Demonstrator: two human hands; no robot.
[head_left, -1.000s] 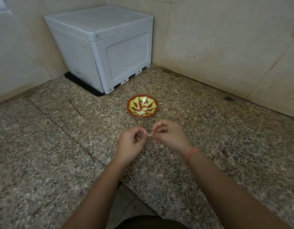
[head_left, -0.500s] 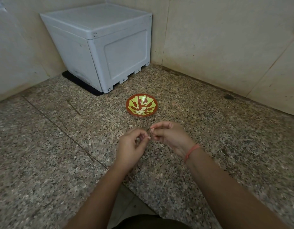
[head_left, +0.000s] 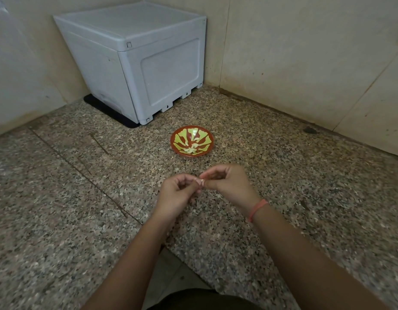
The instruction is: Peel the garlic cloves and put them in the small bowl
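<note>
The left forearm (head_left: 135, 260) and right forearm (head_left: 305, 253) are bare. A thin coral-orange band (head_left: 258, 209) circles the right wrist. Dark clothing (head_left: 200, 298) shows nearest.

Red bowl (head_left: 192, 142) with yellow-green leaf shapes, pale cloves (head_left: 190, 149) inside; speckled grey-pink desk (head_left: 59, 198); light grey box (head_left: 137, 61); orange wristband (head_left: 257, 209).

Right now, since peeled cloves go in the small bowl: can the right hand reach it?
Probably yes. The small bowl sits open just beyond the right hand, with only bare counter between them. The hand is busy, though, pinching a garlic clove together with the left hand.
</note>
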